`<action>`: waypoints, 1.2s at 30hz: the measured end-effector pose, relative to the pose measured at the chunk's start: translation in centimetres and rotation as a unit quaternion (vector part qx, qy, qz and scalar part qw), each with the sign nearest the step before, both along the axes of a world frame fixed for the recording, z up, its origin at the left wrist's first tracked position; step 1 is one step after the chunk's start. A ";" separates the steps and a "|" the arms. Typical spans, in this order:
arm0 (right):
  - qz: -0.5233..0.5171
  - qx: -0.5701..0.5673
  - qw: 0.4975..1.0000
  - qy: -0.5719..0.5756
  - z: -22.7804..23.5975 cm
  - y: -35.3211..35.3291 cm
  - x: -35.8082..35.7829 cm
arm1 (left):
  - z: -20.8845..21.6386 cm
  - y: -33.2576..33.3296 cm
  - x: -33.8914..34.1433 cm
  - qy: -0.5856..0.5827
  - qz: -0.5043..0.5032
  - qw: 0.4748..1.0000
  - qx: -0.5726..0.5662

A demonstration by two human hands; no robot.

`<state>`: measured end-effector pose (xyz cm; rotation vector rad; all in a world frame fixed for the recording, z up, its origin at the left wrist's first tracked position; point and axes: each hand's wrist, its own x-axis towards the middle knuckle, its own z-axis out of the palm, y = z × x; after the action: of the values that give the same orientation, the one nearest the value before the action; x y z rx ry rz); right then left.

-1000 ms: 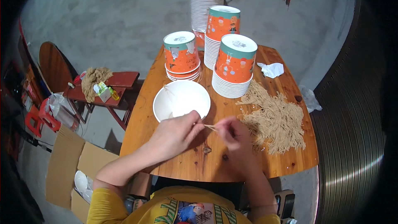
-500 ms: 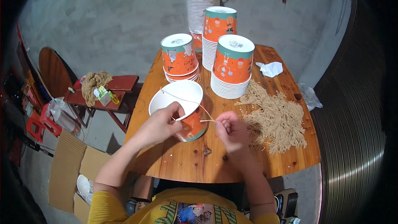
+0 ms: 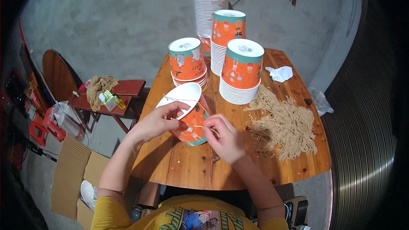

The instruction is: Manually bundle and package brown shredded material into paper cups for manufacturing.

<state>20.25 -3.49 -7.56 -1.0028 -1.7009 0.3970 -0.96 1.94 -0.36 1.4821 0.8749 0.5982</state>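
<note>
An orange paper bucket [image 3: 194, 123] with a green band tilts on the table, its white mouth turned up and to the left. At its near rim my left hand [image 3: 159, 123] grips the wall, thumb outside and fingers over the edge. A thin tan cord [image 3: 202, 105] spans the mouth from the far rim and comes down the right side. My right hand [image 3: 223, 138] pinches the cord's end close to the bucket's outer wall. Whether the cord passes through a hole under the fingers is hidden.
Upside-down stacks of matching buckets [image 3: 240, 68] stand behind, with a tall wrapped stack [image 3: 209, 8] at the back. A heap of tan cords [image 3: 285, 127] lies right, near crumpled white paper [image 3: 279, 73]. A red bench [image 3: 128, 88] and an open cardboard box [image 3: 70, 174] are left.
My right hand has moved left with the cord end, up to the bucket's side. The bucket has turned, showing more of its orange wall and less of its mouth.
</note>
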 end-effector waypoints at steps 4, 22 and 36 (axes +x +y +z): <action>0.018 0.071 0.996 -0.055 0.0 0.5 -0.2 | -0.5 0.5 -0.9 -0.015 -0.053 0.996 -0.071; 0.030 0.122 0.990 -0.060 -1.3 0.0 0.4 | -0.4 0.8 0.2 0.017 -0.092 0.992 -0.089; -0.015 0.139 0.986 -0.091 -1.4 -0.2 0.2 | -0.4 0.7 0.3 0.009 -0.090 0.991 -0.095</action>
<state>20.41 -3.68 -8.96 -0.8790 -1.8422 0.0452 -0.65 2.65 -0.73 1.3766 0.7800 0.3571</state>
